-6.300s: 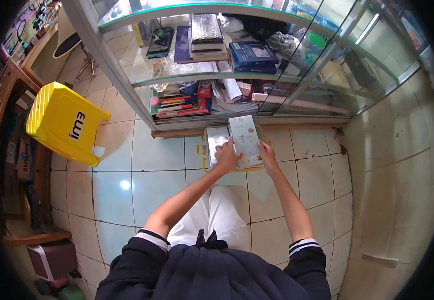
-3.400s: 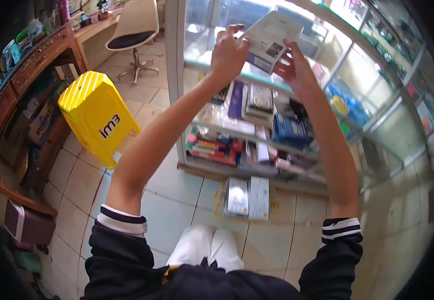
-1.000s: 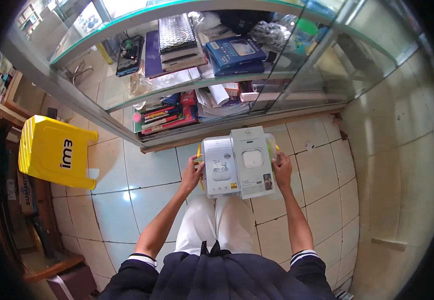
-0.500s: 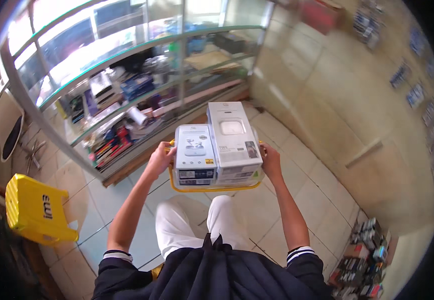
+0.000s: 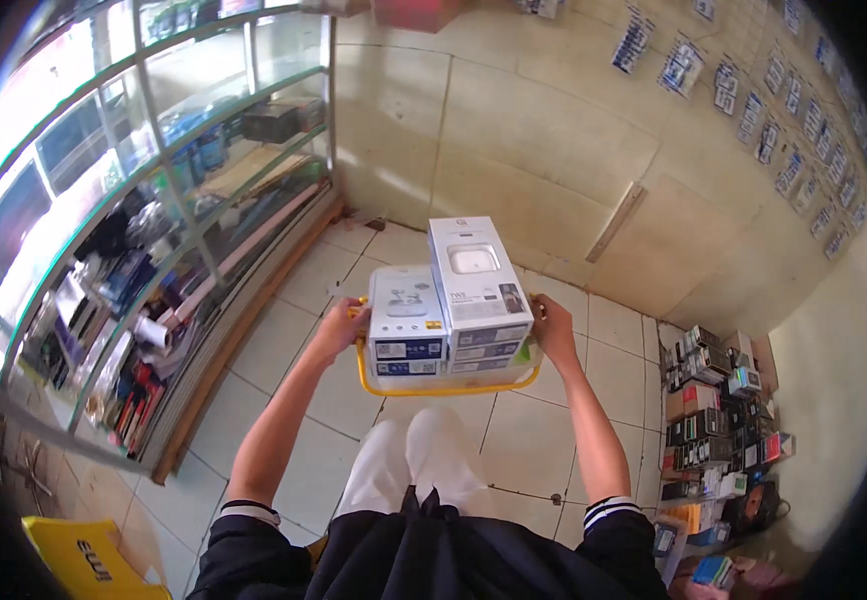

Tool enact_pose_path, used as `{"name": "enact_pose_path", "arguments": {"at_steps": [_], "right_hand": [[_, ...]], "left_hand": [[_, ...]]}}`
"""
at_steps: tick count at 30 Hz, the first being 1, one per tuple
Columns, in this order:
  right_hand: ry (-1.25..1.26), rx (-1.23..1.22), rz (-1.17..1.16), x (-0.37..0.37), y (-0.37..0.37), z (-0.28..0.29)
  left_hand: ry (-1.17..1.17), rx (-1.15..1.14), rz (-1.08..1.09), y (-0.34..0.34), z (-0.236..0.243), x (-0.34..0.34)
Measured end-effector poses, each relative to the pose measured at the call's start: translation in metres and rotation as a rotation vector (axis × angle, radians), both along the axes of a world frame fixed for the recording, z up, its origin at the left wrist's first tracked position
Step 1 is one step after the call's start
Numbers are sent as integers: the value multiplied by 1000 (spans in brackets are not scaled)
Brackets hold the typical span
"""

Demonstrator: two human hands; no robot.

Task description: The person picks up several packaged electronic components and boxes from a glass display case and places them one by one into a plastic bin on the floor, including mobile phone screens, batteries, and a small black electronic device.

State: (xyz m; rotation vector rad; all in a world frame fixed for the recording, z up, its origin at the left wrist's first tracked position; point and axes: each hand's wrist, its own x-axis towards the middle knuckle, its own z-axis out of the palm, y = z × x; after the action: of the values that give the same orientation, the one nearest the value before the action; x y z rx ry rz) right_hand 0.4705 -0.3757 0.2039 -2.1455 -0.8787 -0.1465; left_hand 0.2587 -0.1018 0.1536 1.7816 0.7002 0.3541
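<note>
In front of my body I hold a clear plastic tub (image 5: 449, 391) with a yellow rim by its two sides. My left hand (image 5: 340, 330) is closed on the left yellow handle, and my right hand (image 5: 554, 330) grips the right end, its fingertips partly hidden. Stacked white boxes fill the tub. On the shorter left stack, the top box (image 5: 406, 305) pictures earbuds. The taller right stack carries a white box (image 5: 476, 265) picturing a rounded white case. Both stacks rise above the rim, and the tub's bottom is out of sight.
A glass display cabinet (image 5: 179, 190) with mixed goods runs along the left. A yellow plastic stool (image 5: 89, 560) stands at lower left. Many small boxes (image 5: 709, 425) are piled on the floor at right, by the wall. Small packets (image 5: 682, 68) hang on the beige wall (image 5: 544, 130) ahead.
My view has turned right: the cabinet and stool have shifted left, and more wall and floor boxes show. Both hands keep holding the loaded tub.
</note>
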Motion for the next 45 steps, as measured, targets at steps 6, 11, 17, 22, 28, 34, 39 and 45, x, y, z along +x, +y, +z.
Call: {"name": "enact_pose_path", "arguments": {"at_steps": [6, 11, 17, 22, 28, 34, 39, 45], "right_hand": [[22, 9, -144, 29, -37, -33], [136, 0, -324, 46, -44, -64], [89, 49, -425, 95, -94, -128], [80, 4, -456, 136, -130, -178], [45, -24, -536, 187, -181, -243], [161, -83, -629, 221, -205, -276], [159, -47, -606, 232, -222, -292], [186, -131, -630, 236, -220, -297]], "left_hand": [[126, 138, -119, -20, 15, 73], [97, 119, -207, -19, -21, 125], [145, 111, -300, -61, -51, 198], [149, -39, -328, -85, -142, 259], [168, 38, -397, -136, -196, 329], [204, 103, -427, -166, -228, 382], [225, 186, -472, -180, -237, 406], [240, 149, -452, -177, -259, 407]]}}
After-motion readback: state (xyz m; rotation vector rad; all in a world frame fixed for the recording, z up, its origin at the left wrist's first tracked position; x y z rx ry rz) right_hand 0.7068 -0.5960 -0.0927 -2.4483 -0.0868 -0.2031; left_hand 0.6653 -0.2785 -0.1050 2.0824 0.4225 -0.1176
